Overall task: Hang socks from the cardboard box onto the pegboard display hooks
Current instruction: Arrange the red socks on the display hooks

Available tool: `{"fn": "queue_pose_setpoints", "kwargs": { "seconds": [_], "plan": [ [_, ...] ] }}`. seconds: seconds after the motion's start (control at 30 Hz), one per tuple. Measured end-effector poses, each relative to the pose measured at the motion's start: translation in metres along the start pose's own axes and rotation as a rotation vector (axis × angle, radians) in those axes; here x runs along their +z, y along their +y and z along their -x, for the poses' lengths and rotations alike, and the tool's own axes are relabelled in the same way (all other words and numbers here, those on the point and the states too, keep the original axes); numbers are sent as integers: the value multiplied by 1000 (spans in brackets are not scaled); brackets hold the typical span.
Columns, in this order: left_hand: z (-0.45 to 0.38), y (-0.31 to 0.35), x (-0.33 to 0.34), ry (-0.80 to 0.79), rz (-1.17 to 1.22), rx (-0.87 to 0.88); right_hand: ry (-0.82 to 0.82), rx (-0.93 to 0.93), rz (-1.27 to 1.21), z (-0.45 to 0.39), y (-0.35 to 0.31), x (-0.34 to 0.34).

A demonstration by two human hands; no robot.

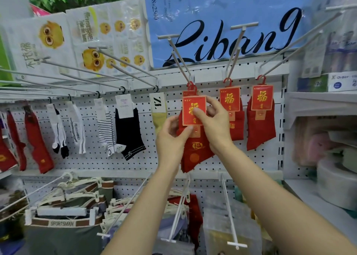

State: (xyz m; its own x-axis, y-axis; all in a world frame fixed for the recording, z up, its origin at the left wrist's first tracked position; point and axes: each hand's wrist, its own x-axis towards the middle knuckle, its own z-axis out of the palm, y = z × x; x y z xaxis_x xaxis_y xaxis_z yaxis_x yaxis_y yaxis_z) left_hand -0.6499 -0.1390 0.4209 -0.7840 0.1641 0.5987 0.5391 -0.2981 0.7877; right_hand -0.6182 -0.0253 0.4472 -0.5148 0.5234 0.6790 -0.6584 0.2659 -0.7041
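White pegboard (173, 158) lined with long hooks backs a shop's sock display, with a blue "Libang" pack (222, 22) stacked above it. At centre, both hands hold a pair of red socks (195, 150) that hangs by its red hanger (190, 85) from a hook (180, 61). The left hand (170, 138) pinches the lower edge of the pair's red-and-gold card (193, 109), thumb in front; the right hand (216, 125) grasps the card's right side, thumb pressed on its face. Just right of the grip, two more red pairs (260, 123) hang from neighbouring hooks. Left of it hang a yellow sock (159, 117), a black pair (128, 131), striped and white pairs, then more red ones. Below the grip, hangers with waistbands (63, 222) crowd a lower row. Shelves (318, 98) to the right hold boxed goods.
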Motion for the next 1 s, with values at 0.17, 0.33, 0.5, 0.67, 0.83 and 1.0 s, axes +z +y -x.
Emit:
{"fn": "queue_pose_setpoints", "kwargs": {
  "seconds": [0.17,0.33,0.5,0.67,0.83,1.0],
  "plan": [
    [-42,54,-3,87,-310,387,42,20,38,-28,-2,4],
    [-63,82,9,52,-390,551,80,-61,111,-49,0,13],
    [-72,83,9,96,-481,649,84,-75,197,-57,5,19],
    [-77,84,10,95,-507,675,107,-88,265,-63,8,24],
    [-78,83,9,87,-505,683,109,-110,436,-67,14,24],
    [-77,82,6,72,-530,640,100,-136,518,-65,13,18]
  ]
}}
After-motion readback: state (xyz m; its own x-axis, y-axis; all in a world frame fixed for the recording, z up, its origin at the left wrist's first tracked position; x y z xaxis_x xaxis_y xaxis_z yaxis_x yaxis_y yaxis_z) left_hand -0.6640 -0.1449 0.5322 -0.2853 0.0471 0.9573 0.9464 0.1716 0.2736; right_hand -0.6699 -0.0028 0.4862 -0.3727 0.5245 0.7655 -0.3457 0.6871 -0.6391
